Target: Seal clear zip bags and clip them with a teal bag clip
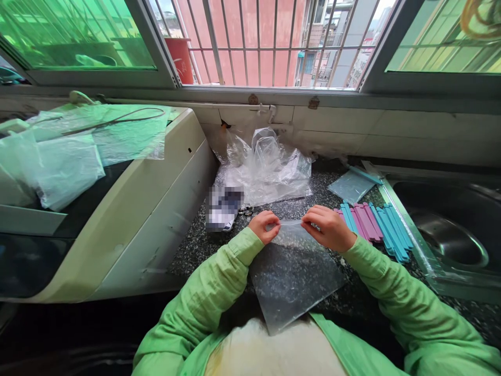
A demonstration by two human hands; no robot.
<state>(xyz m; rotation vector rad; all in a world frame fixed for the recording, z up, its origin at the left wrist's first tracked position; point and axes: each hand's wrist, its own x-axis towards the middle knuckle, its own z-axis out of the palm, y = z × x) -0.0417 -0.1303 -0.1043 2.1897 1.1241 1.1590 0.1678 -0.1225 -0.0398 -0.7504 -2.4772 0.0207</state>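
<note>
My left hand [265,225] and my right hand [327,227] both pinch the top edge of a clear plastic bag [291,279], one at each corner. The bag lies flat on the speckled dark counter [195,248] and its lower end hangs over the edge toward my body. Just right of my right hand lies a row of several blue and pink plastic sticks [376,224], touching the counter.
A crumpled pile of clear bags [266,169] sits against the wall under the window. A blurred small object [223,208] lies left of my hands. A white appliance [129,209] with plastic sheets stands at left; a steel sink [450,235] at right.
</note>
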